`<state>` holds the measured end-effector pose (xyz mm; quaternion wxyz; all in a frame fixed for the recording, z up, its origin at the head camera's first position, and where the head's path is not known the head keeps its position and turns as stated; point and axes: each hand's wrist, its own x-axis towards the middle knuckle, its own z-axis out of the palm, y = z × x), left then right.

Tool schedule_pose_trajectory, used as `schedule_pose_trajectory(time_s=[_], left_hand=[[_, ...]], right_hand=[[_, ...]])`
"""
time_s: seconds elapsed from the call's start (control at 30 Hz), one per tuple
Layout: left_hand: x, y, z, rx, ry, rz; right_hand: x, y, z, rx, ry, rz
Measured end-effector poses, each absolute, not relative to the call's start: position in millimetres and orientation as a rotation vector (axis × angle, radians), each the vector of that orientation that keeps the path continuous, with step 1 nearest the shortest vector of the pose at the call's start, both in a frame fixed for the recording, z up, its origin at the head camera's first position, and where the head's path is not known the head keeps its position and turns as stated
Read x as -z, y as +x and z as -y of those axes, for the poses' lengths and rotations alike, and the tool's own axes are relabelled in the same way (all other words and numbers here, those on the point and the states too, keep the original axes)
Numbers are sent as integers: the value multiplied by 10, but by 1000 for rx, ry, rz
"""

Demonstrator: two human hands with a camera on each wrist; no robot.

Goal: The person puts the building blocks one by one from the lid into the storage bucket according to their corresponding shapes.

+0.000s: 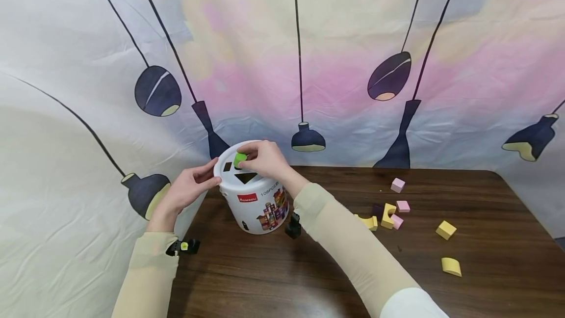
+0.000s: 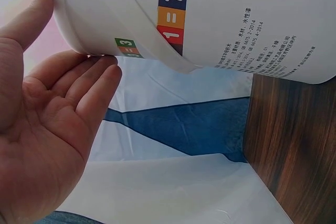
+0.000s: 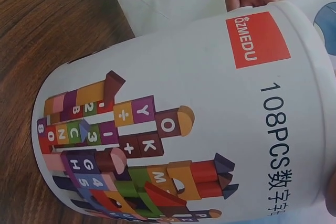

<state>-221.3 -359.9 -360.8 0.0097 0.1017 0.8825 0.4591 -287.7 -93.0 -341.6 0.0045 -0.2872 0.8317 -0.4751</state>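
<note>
Just over the lid (image 1: pixel 231 154) or touching it, I can't tell which, is the green block (image 1: pixel 240 159), pinched between my right hand's (image 1: pixel 266 158) thumb and fingers, probably for fine control. My left hand (image 1: pixel 187 184), fingers relaxed, touches the tub (image 1: pixel 248 214) near its top, likely to steady it upright on the table (image 1: pixel 234 283); pink blocks (image 1: pixel 398 185) and yellow blocks (image 1: pixel 446 230) lie well apart, rightward

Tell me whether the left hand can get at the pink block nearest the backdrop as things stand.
Probably not: the left hand is against the white bucket, and that bucket plus the right hand, which pinches a green block, lie between it and the pink block.
</note>
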Motion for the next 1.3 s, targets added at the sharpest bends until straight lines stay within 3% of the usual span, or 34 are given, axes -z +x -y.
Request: schedule_pose_trajectory(time_s=[1.3], left_hand=[[3606,-2200,3581,-1453,308,-2753]], right_hand=[[3441,-2829,935,1385,-922,-2714]])
